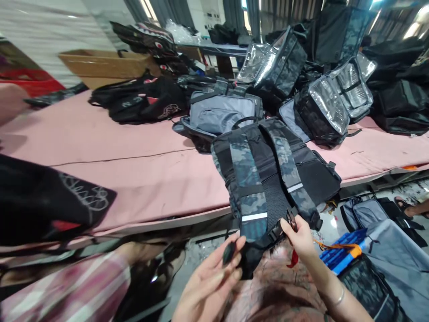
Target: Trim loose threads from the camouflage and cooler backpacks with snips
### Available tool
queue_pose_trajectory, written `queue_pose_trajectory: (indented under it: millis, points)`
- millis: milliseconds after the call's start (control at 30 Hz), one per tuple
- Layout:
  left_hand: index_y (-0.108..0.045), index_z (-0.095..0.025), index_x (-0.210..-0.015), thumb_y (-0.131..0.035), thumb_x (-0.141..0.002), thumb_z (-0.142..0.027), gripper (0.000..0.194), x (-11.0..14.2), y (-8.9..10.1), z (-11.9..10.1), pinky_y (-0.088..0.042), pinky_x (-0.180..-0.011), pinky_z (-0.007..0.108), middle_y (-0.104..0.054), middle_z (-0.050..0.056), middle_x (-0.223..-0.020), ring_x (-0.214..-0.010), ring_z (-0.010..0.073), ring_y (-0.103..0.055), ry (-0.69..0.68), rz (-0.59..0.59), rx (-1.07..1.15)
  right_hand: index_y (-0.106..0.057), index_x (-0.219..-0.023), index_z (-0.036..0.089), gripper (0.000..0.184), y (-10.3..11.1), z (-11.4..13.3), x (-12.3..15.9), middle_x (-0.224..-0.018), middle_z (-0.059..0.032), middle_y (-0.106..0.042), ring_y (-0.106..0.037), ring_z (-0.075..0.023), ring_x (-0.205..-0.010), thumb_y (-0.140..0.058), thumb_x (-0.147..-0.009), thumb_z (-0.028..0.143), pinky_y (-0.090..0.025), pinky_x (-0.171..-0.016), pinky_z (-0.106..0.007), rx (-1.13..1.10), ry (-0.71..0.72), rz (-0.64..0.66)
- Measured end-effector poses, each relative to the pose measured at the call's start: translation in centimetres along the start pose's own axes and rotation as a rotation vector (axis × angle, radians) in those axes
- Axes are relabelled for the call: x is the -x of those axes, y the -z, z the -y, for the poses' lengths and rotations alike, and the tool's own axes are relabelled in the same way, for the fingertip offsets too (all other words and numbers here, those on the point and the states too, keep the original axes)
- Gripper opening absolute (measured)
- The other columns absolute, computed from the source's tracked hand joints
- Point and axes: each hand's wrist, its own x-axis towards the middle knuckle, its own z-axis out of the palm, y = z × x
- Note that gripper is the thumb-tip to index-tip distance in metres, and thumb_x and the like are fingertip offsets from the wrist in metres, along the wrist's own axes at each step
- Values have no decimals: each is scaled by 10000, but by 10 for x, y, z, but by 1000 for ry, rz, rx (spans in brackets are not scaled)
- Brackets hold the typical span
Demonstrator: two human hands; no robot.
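A black backpack (272, 188) with camouflage shoulder straps and white reflective bands lies back side up, on the front edge of the pink-covered table. Its lower end hangs toward me. At the bottom left strap, my left hand (214, 279) pinches a small dark oval piece (229, 253) whose kind is unclear. My right hand (302, 239) is closed on a small dark pronged piece (291, 220) at the lower right of the pack, beside a black buckle (275, 230). Below that hand hangs a red strip (293, 259).
Grey-lined bags (221, 112) and silver-lined bags (330, 103) crowd the table's back. A cardboard box (103, 65) stands far left. At left is a person in a plaid sleeve (73, 290) near a black bag (43, 201). More bags (367, 286) lie on the right floor.
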Motion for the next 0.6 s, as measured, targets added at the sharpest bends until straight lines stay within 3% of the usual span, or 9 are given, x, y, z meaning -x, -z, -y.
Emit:
queue_pose_trajectory:
  millis: [67, 167, 233, 367, 433, 533, 600]
  points:
    - [-697, -172, -833, -843, -398, -245, 465, -7, -5, 3, -516, -636, 246, -683, 105, -989, -749, 166, -610, -42, -44, -22, -539, -677, 168, 327, 1, -2, 4, -551, 17, -553, -490, -119, -533, -583, -765, 481, -377, -538, -233, 58, 6, 66]
    - [-674, -126, -704, -827, -469, -344, 356, -20, -11, 10, -450, -501, 191, -656, 42, -634, -511, 82, -512, -111, -99, -86, -515, -647, 179, 333, 9, -3, 7, -490, 23, -539, -476, -117, -489, -521, -817, 465, -352, -521, -229, 210, 5, 136]
    - [-645, -116, -638, -796, -513, -410, 353, -25, -14, 13, -375, -437, 177, -565, -5, -493, -436, 59, -429, -173, -71, -154, -495, -613, 189, 322, 19, 1, 9, -462, 46, -491, -432, -103, -462, -529, -816, 436, -313, -495, -220, 344, 28, 154]
    - [-584, -130, -560, -722, -615, -435, 339, -27, -16, 17, -345, -465, 184, -525, -21, -483, -454, 61, -406, -291, -8, -342, -506, -626, 196, 232, 38, 18, 19, -533, 50, -477, -432, -108, -523, -610, -764, 350, -307, -516, -219, 538, 126, 104]
    - [-574, -141, -562, -688, -649, -437, 329, -26, -18, 19, -345, -480, 188, -512, -27, -482, -467, 68, -405, -319, 11, -424, -563, -760, 198, 134, 41, 29, 26, -638, 26, -541, -483, -128, -592, -622, -759, 319, -354, -566, -226, 528, 185, 86]
    - [-578, -153, -579, -650, -679, -435, 308, -24, -21, 23, -352, -488, 194, -504, -30, -484, -480, 84, -417, -330, 34, -563, -596, -997, 211, 223, 33, 43, 31, -821, -19, -600, -543, -156, -735, -598, -780, 263, -408, -677, -247, 428, 302, 154]
    - [-592, -160, -603, -640, -684, -437, 292, -22, -24, 25, -367, -492, 198, -516, -27, -497, -492, 96, -442, -316, 61, -651, -622, -1016, 223, 249, 22, 49, 30, -829, -21, -601, -548, -154, -737, -607, -767, 232, -419, -664, -245, 361, 337, 221]
